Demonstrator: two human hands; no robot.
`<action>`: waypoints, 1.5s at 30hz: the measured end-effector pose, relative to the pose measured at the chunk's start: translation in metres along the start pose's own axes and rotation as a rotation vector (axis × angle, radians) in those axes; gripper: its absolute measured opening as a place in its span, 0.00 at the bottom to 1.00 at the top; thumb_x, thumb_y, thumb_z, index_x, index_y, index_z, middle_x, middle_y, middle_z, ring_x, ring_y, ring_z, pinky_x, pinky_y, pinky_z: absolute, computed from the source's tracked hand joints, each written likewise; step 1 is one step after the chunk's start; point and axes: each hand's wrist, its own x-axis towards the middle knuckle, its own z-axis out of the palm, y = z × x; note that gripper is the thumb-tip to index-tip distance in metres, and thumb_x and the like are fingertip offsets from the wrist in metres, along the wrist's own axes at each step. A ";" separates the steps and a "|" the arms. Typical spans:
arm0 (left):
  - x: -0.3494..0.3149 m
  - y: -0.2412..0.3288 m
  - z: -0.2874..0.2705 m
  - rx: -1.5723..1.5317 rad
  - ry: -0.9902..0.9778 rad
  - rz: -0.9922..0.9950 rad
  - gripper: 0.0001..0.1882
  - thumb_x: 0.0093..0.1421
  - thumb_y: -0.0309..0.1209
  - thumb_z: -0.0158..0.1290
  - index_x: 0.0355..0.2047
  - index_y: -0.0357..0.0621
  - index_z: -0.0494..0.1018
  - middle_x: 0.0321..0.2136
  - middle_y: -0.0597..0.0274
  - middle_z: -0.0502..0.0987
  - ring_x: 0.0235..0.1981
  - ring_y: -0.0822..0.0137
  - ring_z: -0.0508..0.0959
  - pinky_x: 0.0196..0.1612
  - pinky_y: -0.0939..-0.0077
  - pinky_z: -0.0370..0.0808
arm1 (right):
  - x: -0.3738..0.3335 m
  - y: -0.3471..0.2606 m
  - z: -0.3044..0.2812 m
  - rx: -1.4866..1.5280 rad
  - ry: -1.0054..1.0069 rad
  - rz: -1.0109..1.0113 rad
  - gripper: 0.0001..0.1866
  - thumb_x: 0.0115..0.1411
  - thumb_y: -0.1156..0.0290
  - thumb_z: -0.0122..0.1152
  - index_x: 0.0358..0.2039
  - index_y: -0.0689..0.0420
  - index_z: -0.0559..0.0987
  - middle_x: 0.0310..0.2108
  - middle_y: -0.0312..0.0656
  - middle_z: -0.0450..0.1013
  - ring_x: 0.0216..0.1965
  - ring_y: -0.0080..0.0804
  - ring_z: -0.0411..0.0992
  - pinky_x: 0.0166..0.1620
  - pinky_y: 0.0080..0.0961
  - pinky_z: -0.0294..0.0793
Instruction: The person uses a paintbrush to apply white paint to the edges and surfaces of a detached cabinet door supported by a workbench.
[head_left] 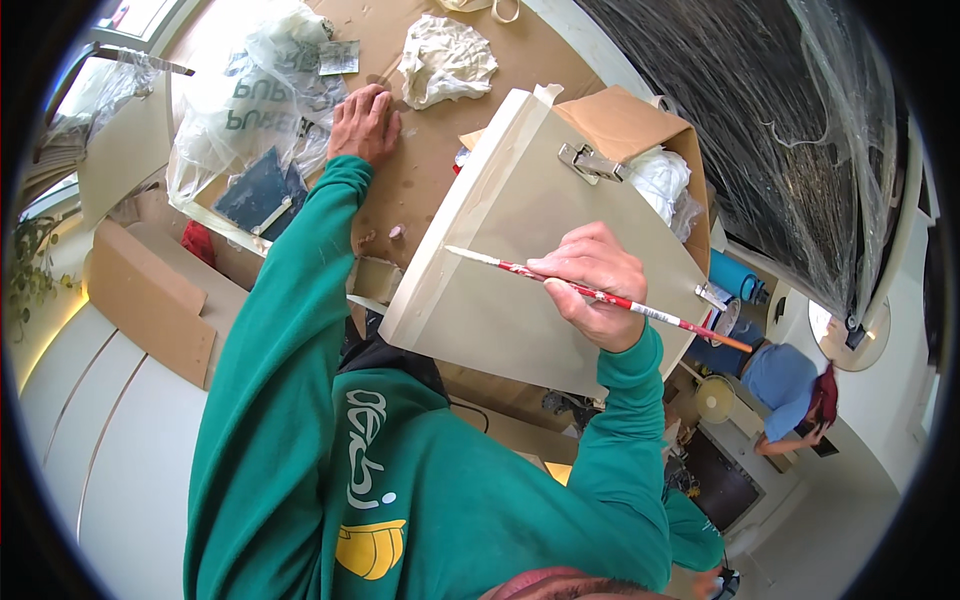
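My right hand (598, 290) pinches a thin red paintbrush (640, 309) with a pale tip and an orange handle end. The brush crosses over a beige cabinet door (520, 240), its tip close to the strip along the door's left edge. Two metal hinges are fixed to the door, one hinge (592, 163) near the far edge and another hinge (710, 296) at the right. My left hand (365, 125) rests on the cardboard-covered table (380, 210), fingers apart and slightly bent, holding nothing. Beside it lies a clear plastic bag (270, 90).
A crumpled white cloth (447, 62) lies beyond my left hand. Behind the door stands a cardboard box (640, 120) with white plastic inside. A dark flat sheet (260, 193) sits at the left. Plastic sheeting (760, 120) hangs at upper right. Another person (785, 385) in blue stands at the right.
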 end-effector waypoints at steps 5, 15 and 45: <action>0.000 0.001 -0.003 0.001 0.000 0.006 0.18 0.59 0.38 0.54 0.48 0.46 0.71 0.51 0.59 0.70 0.54 0.54 0.70 0.56 0.58 0.66 | 0.004 0.009 0.004 -0.032 0.038 0.023 0.10 0.50 0.81 0.65 0.34 0.60 0.85 0.29 0.40 0.80 0.31 0.35 0.73 0.38 0.30 0.74; 0.001 0.001 -0.003 -0.006 0.017 -0.001 0.18 0.59 0.38 0.54 0.47 0.46 0.71 0.50 0.58 0.71 0.54 0.54 0.70 0.56 0.58 0.66 | 0.005 0.011 0.006 -0.013 0.036 0.020 0.08 0.51 0.79 0.66 0.34 0.61 0.85 0.28 0.41 0.80 0.30 0.35 0.74 0.39 0.30 0.73; 0.001 0.003 -0.005 -0.032 -0.014 -0.029 0.17 0.60 0.37 0.55 0.49 0.47 0.72 0.52 0.58 0.71 0.55 0.53 0.70 0.58 0.57 0.65 | 0.032 0.019 -0.010 -0.518 0.288 -0.046 0.13 0.48 0.77 0.71 0.37 0.54 0.86 0.23 0.33 0.71 0.29 0.32 0.63 0.36 0.27 0.64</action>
